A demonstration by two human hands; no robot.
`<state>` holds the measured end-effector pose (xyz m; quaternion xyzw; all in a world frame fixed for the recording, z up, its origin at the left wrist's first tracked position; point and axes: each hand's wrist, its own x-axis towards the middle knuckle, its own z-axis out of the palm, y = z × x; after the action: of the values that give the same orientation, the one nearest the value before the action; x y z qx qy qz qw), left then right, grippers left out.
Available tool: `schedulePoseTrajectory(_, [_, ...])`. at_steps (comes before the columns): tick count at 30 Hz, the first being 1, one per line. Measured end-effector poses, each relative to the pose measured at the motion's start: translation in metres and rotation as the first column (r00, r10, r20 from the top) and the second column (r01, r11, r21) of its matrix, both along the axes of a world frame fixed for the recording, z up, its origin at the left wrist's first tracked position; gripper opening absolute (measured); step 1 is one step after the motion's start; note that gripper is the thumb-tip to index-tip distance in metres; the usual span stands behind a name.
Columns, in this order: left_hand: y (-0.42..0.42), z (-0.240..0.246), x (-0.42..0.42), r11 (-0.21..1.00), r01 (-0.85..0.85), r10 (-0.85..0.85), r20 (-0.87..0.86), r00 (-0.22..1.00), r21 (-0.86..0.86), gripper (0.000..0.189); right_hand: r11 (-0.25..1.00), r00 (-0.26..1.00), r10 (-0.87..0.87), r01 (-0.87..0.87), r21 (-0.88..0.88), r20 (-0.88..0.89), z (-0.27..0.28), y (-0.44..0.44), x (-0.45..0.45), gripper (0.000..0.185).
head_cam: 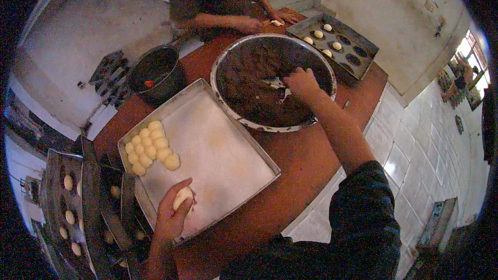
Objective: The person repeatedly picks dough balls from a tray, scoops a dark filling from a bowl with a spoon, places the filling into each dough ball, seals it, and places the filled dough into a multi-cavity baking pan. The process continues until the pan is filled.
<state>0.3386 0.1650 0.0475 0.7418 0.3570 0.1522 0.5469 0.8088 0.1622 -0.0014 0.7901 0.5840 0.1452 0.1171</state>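
Observation:
A piece of pale dough (183, 197) rests in my left hand (173, 210), its fingers curled round it above the near corner of a square metal tray (229, 171). Dough balls (149, 146) sit pressed together at that tray's left side. My right hand (301, 83) reaches into a large round metal basin (249, 124) of dark brown filling (249, 70). A light, shiny utensil (277, 83) shows at my right fingertips, partly hidden and smeared with filling; my fingers appear closed on it.
Across the wooden table (295, 159) a co-worker's hands (286, 17) handle dough on the tabletop. A baking tray with round hollows (358, 70) holds several dough balls at the far right. Left of the basin stands a dark bucket (159, 74). Trays of dough (70, 202) stand at lower left.

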Motion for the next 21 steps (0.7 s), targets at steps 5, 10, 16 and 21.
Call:
schedulePoseTrajectory(5, [-0.022, -0.039, -0.037, 0.990, -0.142, 0.143, 0.179, 0.973, -0.023, 0.029, 0.994, 0.979, 0.108, -0.106, -0.023, 0.170, -0.045, 0.035, 0.010, 0.018])
schedulePoseTrajectory(10, [-0.022, -0.074, -0.087, 0.939, -0.310, 0.303, -0.071, 0.950, -0.148, 0.033, 0.992, 0.998, 0.052, -0.049, -0.119, 0.021, -0.050, 0.044, 0.011, 0.015])
schedulePoseTrajectory(16, [-0.043, -0.078, -0.093, 0.909, -0.366, 0.396, 0.134, 0.908, -0.201, 0.036, 0.969, 0.860, -0.242, 0.190, -0.156, -0.450, -0.047, 0.037, 0.043, 0.022])
schedulePoseTrajectory(21, [-0.045, -0.068, -0.088, 0.902, -0.309, 0.383, 0.224, 0.896, -0.302, 0.043, 0.982, 0.565, -0.087, -0.090, -0.166, -0.821, -0.005, 0.004, 0.035, 0.029])
